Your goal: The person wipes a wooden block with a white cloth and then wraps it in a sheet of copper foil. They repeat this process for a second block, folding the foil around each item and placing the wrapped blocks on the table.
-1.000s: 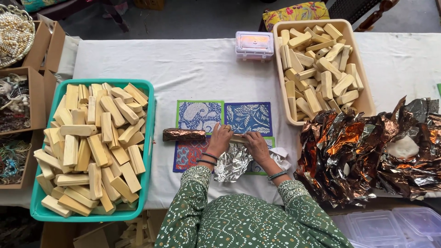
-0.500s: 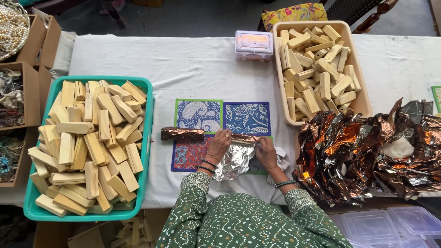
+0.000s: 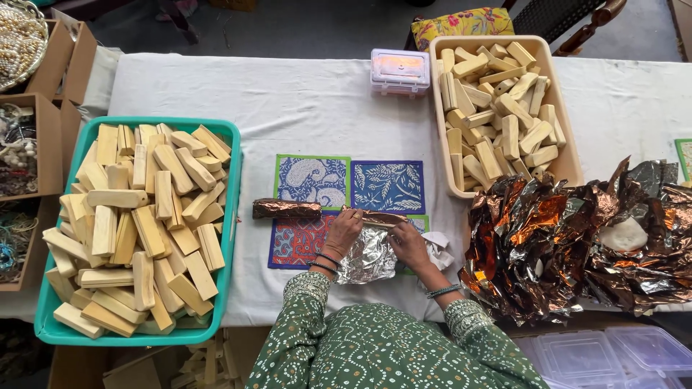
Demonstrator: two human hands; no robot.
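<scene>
On a white table (image 3: 303, 101), the left hand (image 3: 344, 229) and right hand (image 3: 409, 243) curl closed on a foil-wrapped bar (image 3: 378, 217). It lies on the mats (image 3: 346, 198), its long axis left to right.

A table (image 3: 303, 101) under a white cloth fills the view. Beyond its far edge lies grey floor (image 3: 288, 25), with a chair (image 3: 569, 21) bearing a floral cushion (image 3: 461, 21). Cardboard boxes (image 3: 43, 137) stand left of the table. Daylight is even.
</scene>
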